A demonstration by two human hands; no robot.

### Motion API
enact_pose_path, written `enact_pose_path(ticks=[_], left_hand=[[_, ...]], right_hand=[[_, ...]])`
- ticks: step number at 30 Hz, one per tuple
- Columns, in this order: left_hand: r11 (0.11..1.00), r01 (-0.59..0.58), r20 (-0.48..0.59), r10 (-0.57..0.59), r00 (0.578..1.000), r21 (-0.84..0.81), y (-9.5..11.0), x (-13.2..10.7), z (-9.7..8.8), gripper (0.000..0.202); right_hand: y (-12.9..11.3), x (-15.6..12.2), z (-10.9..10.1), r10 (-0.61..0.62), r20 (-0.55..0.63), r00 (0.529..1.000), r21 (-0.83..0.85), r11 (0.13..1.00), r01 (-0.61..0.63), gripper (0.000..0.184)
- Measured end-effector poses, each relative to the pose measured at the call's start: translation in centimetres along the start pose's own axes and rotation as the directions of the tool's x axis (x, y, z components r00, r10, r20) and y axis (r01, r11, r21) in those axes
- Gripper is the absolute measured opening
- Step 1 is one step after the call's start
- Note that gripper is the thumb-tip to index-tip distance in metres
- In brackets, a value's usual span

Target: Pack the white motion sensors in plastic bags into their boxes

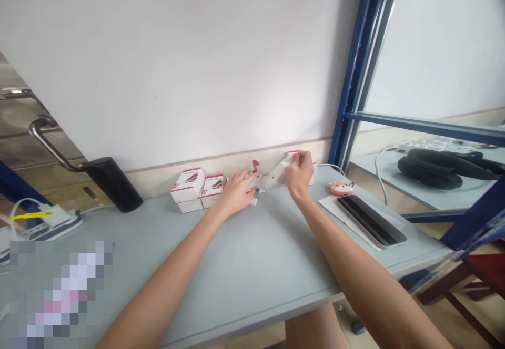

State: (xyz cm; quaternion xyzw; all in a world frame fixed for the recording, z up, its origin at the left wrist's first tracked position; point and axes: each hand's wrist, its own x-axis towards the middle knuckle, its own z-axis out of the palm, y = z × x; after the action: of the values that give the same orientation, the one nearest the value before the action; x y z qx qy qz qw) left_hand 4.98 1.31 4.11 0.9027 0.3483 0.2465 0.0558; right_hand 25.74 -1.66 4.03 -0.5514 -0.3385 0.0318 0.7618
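Observation:
My left hand [236, 195] lies over a small white-and-red box [254, 166] whose red-edged flap stands up. Its fingers grip the box and hide most of it. My right hand [300, 173] pinches a crumpled, translucent plastic bag [275, 174] that stretches down toward the box; its contents are blurred. Just left of my left hand are more white-and-red boxes [187, 185], some of them stacked. Another red-edged box [291, 153] is partly hidden behind my right hand.
A black phone [371, 219] rests on white paper at the right, near an orange object [341, 188]. A black cylinder [114, 183] leans at the left, by a power strip [59, 223]. The wall [221, 65] borders the grey table [236, 286]; a blue frame [351, 75] stands right.

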Motion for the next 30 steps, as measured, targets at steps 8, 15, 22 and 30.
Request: enact_pose_path(ticks=[8,15,22,30], left_hand=[[0.427,0.262,0.183,-0.218,0.959,-0.866,3.1,-5.2,-0.2,0.071],[-0.099,0.42,0.431,-0.152,0.89,-0.902,1.4,-8.6,-0.3,0.05],[-0.045,0.443,0.444,-0.148,0.884,-0.896,1.2,-9.0,0.1,0.049],[0.015,0.447,0.439,-0.155,0.885,-0.895,1.8,-9.2,-0.2,0.05]], right_hand=[[-2.2,-3.0,1.8,0.228,0.245,0.942,0.099,0.961,-0.258,0.008],[-3.9,-3.7,0.6,-0.013,0.539,0.842,0.136,0.988,-0.071,0.023],[-4.9,-4.7,1.1,-0.115,0.475,0.872,0.196,0.98,0.022,0.036],[-3.8,-1.2,-0.5,-0.365,-0.175,0.914,0.093,0.918,0.385,0.028]])
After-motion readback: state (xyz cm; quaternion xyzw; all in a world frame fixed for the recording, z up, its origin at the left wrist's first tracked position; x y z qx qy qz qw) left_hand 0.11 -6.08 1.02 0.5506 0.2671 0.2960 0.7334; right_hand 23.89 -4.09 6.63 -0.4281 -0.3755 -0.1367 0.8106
